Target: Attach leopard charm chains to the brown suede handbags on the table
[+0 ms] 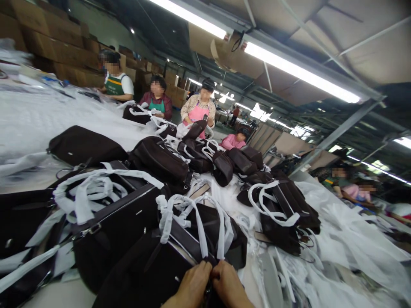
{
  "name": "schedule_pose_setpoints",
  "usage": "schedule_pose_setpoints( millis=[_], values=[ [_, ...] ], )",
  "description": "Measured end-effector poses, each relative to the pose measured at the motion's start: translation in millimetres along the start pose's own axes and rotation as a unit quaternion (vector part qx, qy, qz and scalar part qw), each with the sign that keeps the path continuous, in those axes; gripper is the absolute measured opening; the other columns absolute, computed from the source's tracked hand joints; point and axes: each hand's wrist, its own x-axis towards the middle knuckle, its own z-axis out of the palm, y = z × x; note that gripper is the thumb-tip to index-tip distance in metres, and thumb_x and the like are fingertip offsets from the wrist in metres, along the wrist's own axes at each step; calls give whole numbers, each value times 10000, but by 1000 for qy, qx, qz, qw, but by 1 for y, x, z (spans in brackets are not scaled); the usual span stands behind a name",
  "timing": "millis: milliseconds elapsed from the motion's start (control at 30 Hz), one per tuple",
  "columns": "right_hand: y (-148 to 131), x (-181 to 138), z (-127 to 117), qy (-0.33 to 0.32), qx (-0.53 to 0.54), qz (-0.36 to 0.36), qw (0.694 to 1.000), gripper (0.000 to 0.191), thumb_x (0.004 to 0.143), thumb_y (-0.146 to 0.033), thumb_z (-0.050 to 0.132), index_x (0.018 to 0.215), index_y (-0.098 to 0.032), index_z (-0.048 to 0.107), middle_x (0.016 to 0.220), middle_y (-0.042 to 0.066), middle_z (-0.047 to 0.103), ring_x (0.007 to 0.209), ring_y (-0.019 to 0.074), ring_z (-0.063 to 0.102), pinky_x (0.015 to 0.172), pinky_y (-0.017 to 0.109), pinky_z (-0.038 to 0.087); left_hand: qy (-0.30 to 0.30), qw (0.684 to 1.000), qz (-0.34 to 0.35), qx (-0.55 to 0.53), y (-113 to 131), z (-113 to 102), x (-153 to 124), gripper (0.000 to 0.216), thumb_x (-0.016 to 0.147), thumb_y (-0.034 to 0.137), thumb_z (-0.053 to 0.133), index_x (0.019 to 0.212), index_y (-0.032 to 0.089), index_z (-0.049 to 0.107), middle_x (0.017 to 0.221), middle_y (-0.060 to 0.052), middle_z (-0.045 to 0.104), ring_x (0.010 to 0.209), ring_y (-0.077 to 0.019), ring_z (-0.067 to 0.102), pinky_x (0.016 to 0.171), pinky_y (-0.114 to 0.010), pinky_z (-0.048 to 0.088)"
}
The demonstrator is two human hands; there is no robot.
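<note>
A dark brown handbag [144, 261] lies in front of me at the bottom centre, its two handles [199, 222] wrapped in white paper. My left hand [194, 282] is closed on the bag's near end, just below the handle's base. Right beside it, my right hand [228, 282] is closed on the same end, fingers bent and thumbs close together. The exact piece pinched between them is hidden by the fingers. Another brown handbag [112, 235] with a metal zip and wrapped handles stands directly to the left.
Several more brown bags [160, 160] cover the table, with another bag [282, 209] at right. White plastic sheeting [349, 231] spreads to the right, more sheeting [25, 111] to the left. Co-workers, including a person in a pink apron [197, 112], stand along the far side. Cardboard boxes [58, 47] are stacked behind.
</note>
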Motion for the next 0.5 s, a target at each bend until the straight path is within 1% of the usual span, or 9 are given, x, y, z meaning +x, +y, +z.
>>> schedule_pose_setpoints(
  millis=[100, 167, 267, 367, 500],
  values=[
    [-1, 3, -2, -13, -14, -11, 1000, 395, 648, -30, 460, 753, -215, 792, 842, 69, 744, 847, 190, 681, 757, 252, 447, -7, 1000, -4, 30, 1, -1, 0, 372, 851, 58, 391, 1153, 158, 584, 1186, -137, 643, 1097, -275, 626, 975, -398, 489],
    [0, 5, -3, -23, -13, -24, 999, 380, 642, -42, 466, 727, -219, 791, 788, 58, 748, 798, 184, 684, 707, 248, 432, -8, 999, 8, 43, 0, -1, 0, 371, 856, 45, 388, 1147, 157, 589, 1180, -136, 648, 1067, -276, 644, 948, -402, 511],
    [-1, 5, -5, -22, -32, -44, 998, 370, 643, -48, 465, 716, -213, 788, 771, 60, 751, 772, 181, 687, 667, 245, 416, -2, 997, 21, 78, -3, 0, 1, 380, 870, 18, 358, 1138, 155, 589, 1168, -140, 649, 1032, -284, 660, 896, -424, 540],
    [-6, 1, -14, -25, -61, -82, 994, 358, 677, -55, 474, 752, -207, 789, 817, 62, 755, 807, 180, 687, 694, 239, 429, 28, 992, 46, 112, -8, 2, -2, 353, 891, 20, 364, 1127, 164, 584, 1123, -124, 652, 993, -273, 666, 849, -417, 559],
    [-16, -8, -33, -45, -66, -149, 986, 340, 729, -54, 482, 796, -196, 783, 833, 48, 740, 794, 150, 665, 707, 218, 433, 86, 984, 95, 123, -12, -1, -17, 260, 945, 86, 395, 1101, 196, 572, 1028, -72, 637, 904, -217, 661, 772, -331, 563]
  ],
)
